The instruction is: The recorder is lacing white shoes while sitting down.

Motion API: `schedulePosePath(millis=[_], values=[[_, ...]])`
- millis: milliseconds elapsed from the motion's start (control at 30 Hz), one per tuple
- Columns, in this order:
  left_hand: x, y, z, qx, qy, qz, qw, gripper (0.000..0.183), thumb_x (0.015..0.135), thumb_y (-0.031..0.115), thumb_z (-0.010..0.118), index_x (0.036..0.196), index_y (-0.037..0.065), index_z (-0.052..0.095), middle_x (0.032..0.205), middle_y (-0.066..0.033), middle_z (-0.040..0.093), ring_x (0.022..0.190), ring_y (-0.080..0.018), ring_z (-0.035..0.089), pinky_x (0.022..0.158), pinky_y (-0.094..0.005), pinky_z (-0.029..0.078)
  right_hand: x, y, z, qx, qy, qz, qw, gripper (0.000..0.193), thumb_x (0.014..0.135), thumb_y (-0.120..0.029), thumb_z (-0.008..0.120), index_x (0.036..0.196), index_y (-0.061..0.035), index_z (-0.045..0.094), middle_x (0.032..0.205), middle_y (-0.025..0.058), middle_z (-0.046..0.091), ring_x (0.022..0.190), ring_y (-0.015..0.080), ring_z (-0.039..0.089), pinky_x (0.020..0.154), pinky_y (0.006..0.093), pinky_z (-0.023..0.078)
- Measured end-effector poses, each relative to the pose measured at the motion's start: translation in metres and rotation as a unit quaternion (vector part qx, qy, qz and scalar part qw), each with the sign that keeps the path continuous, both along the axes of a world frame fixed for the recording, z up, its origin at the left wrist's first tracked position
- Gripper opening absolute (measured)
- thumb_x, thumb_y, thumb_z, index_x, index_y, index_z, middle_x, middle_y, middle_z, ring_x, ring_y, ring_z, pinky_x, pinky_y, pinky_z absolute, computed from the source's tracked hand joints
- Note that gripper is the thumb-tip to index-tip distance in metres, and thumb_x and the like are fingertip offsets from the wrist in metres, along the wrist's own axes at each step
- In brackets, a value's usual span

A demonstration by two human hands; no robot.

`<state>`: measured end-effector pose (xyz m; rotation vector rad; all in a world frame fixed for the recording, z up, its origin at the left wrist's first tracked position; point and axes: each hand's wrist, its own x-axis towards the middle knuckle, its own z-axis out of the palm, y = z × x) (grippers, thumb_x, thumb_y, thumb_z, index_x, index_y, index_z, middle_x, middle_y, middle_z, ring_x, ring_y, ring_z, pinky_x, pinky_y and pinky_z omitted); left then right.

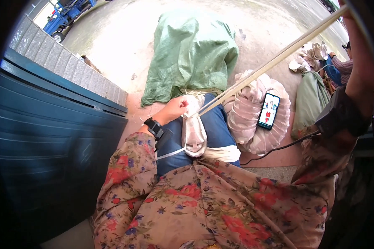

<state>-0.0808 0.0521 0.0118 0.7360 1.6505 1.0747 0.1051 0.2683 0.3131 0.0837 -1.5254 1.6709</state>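
My left hand (175, 108), with a black watch on its wrist, pinches the far end of a white mesh shoe piece (194, 137) lying on my blue-trousered lap. A pale cord (274, 54) of side-by-side strands runs taut from that end up to the upper right. There my right hand (350, 9) is raised at the dark rim, closed on the cord, its fingers mostly cut off. A thin white band (170, 154) crosses my lap by the shoe piece. Beyond my knees lies a bundle of pale strands (201, 91), partly covered.
A green woven sack (195, 50) lies ahead. To the right, a phone (269, 111) rests on a ring of nested whitish shoe pieces (247, 118). A dark blue panel (58, 124) stands close left. Another person (340, 66) sits far right; a blue vehicle (66, 18) stands at far left.
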Motion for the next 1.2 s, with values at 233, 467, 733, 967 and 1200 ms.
schedulePosePath(millis=[233,467,733,967,1200], values=[[0.025,0.046,-0.002,-0.015,0.436,-0.221,0.872,0.022,0.061,0.006,0.053,0.082,0.001,0.056,0.079,-0.0212,0.060,0.081,-0.0361,0.057,0.068,-0.0444,0.043,0.016,0.019,0.008,0.037,-0.045,-0.028,0.998,0.026,0.092,-0.022,0.043,0.103,-0.0005,0.053,0.060,-0.0054,0.040,0.043,0.0058,0.032,0.055,0.0253,0.046],[0.018,0.071,-0.007,0.028,0.277,-0.217,0.936,0.016,0.059,0.007,0.053,0.069,-0.005,0.054,0.066,-0.0251,0.055,0.067,-0.0402,0.056,0.060,-0.0409,0.043,0.028,0.037,0.009,0.070,-0.089,-0.042,0.993,0.027,0.092,-0.023,0.044,0.103,-0.0005,0.053,0.059,-0.0054,0.040,0.043,0.0055,0.032,0.054,0.0243,0.045],[0.007,0.071,-0.012,0.024,0.302,-0.303,0.904,0.024,0.059,0.008,0.062,0.075,-0.005,0.050,0.069,-0.0219,0.056,0.068,-0.0362,0.058,0.061,-0.0394,0.044,0.031,0.051,0.003,0.093,-0.133,-0.045,0.986,0.027,0.092,-0.023,0.044,0.102,-0.0006,0.054,0.059,-0.0055,0.040,0.043,0.0052,0.032,0.052,0.0233,0.044],[0.008,0.066,-0.022,-0.008,0.250,-0.218,0.943,0.028,0.060,0.010,0.068,0.081,0.000,0.054,0.072,-0.0181,0.058,0.071,-0.0322,0.058,0.063,-0.0372,0.045,0.031,0.055,0.008,0.123,-0.165,-0.042,0.978,0.027,0.092,-0.024,0.045,0.102,-0.0006,0.054,0.059,-0.0055,0.040,0.043,0.0049,0.032,0.051,0.0223,0.043],[0.009,0.046,-0.008,0.005,0.051,-0.017,0.999,0.017,0.076,0.010,0.055,0.089,0.000,0.058,0.072,-0.0068,0.058,0.064,-0.0145,0.056,0.058,-0.0284,0.044,0.018,0.051,0.014,0.159,-0.188,-0.024,0.969,0.027,0.091,-0.024,0.045,0.102,-0.0006,0.054,0.059,-0.0055,0.040,0.043,0.0046,0.032,0.050,0.0214,0.042]])
